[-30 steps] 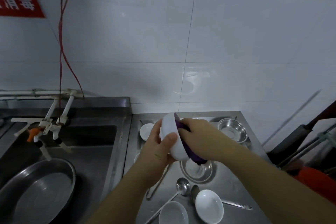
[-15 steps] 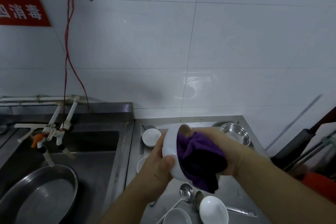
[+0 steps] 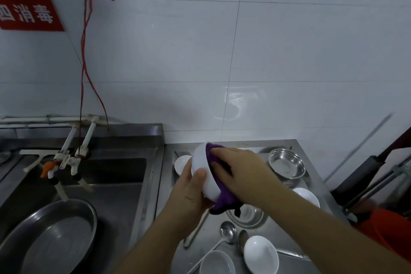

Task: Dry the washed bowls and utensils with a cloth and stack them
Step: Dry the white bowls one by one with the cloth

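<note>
Drying white bowl (image 3: 203, 174), tipped on edge.
Left hand (image 3: 191, 193) grips its underside; right hand (image 3: 242, 172) presses purple cloth (image 3: 219, 193) inside, opening facing right.

A white bowl (image 3: 205, 173) was tipped on its side above the counter (image 3: 311, 184), a purple cloth (image 3: 220, 187) stuffed inside and hanging below its rim.

Red wall sign (image 3: 29, 13): mirrored "四消毒"
</note>
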A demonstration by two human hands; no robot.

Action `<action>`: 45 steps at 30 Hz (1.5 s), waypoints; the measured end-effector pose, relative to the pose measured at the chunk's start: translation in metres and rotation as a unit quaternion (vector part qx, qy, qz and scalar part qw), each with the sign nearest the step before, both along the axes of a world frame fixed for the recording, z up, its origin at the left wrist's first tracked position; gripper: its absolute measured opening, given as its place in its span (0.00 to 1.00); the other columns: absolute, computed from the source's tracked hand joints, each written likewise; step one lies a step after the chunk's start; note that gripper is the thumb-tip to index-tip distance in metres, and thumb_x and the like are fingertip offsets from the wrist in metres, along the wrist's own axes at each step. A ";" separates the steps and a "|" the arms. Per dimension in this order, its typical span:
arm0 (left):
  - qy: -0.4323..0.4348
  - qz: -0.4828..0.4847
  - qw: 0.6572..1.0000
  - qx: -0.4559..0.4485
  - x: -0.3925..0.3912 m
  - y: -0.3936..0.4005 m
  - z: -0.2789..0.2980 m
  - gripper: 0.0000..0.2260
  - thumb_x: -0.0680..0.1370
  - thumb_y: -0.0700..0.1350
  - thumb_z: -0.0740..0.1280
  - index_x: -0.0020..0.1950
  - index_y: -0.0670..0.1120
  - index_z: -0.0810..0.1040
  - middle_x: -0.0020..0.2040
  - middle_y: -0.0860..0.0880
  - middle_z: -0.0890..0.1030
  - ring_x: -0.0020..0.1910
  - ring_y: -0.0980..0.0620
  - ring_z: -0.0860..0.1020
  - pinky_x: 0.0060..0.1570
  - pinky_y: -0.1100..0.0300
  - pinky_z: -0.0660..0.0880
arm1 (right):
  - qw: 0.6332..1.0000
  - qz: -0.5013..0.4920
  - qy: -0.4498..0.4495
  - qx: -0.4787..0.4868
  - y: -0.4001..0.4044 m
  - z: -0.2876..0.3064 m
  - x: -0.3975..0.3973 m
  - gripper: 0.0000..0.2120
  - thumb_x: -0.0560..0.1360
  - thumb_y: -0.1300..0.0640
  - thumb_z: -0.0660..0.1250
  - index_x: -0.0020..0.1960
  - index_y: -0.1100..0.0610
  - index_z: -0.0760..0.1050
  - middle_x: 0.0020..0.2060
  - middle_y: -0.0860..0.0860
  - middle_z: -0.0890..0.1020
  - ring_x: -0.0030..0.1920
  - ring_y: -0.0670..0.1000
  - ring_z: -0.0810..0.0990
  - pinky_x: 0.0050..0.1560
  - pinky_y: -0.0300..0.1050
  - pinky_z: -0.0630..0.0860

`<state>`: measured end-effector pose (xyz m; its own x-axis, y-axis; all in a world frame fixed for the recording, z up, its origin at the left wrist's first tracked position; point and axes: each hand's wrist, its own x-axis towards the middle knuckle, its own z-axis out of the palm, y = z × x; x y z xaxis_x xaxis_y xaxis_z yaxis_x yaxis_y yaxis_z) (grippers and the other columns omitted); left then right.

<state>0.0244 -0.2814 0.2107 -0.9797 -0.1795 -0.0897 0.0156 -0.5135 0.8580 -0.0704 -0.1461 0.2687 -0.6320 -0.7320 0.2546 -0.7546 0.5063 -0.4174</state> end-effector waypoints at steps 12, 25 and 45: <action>0.037 -0.018 0.992 -0.121 0.010 -0.002 -0.005 0.37 0.70 0.70 0.75 0.76 0.59 0.72 0.67 0.46 0.81 0.67 0.40 0.80 0.57 0.50 0.83 | 0.769 -0.115 -0.621 -0.097 0.010 0.029 0.003 0.11 0.77 0.55 0.72 0.54 0.62 0.82 0.46 0.60 0.84 0.42 0.55 0.83 0.48 0.50 0.79; 0.043 0.016 0.938 -0.343 0.005 -0.004 -0.002 0.39 0.73 0.51 0.81 0.78 0.64 0.64 0.69 0.62 0.76 0.66 0.61 0.77 0.60 0.65 0.80 | 0.647 -0.157 -0.667 -0.334 0.013 0.014 0.016 0.22 0.77 0.43 0.72 0.56 0.62 0.86 0.53 0.62 0.88 0.50 0.63 0.87 0.57 0.62 0.85; -0.107 0.017 0.966 0.235 0.009 0.011 0.002 0.18 0.80 0.44 0.67 0.68 0.38 0.82 0.69 0.36 0.80 0.64 0.40 0.81 0.66 0.49 0.79 | 0.540 -0.011 -0.727 -0.423 0.043 -0.023 0.014 0.34 0.63 0.43 0.86 0.63 0.58 0.85 0.63 0.63 0.84 0.60 0.64 0.85 0.55 0.60 0.84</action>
